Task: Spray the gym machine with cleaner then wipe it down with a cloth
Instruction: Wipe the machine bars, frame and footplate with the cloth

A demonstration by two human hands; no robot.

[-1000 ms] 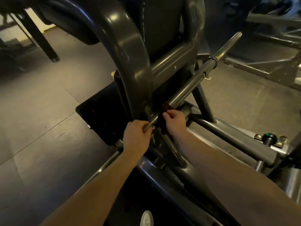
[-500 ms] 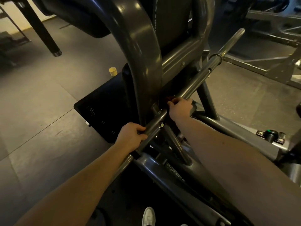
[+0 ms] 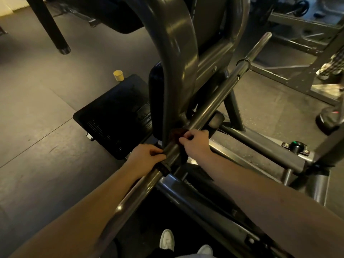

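The gym machine (image 3: 178,53) is a dark grey steel frame with a long round bar (image 3: 219,97) running diagonally from lower left to upper right. A dark reddish cloth (image 3: 176,134) is wrapped round the bar where it meets the curved upright. My right hand (image 3: 195,144) pinches the cloth's upper end beside the bar. On the other side of the bar, my left hand (image 3: 147,157) is curled round the cloth's lower end. No spray bottle is in view.
A black footplate (image 3: 115,116) lies on the floor left of the upright, with a small yellow cup (image 3: 118,75) behind it. A green knob (image 3: 296,145) sits on the frame at right. Another machine's frame (image 3: 297,58) stands at the back right. My shoes (image 3: 167,239) are below.
Both hands have shifted along the bar near the upright; the right hand came back down after reaching higher, and the left stays on the bar's lower side. The view has moved closer.
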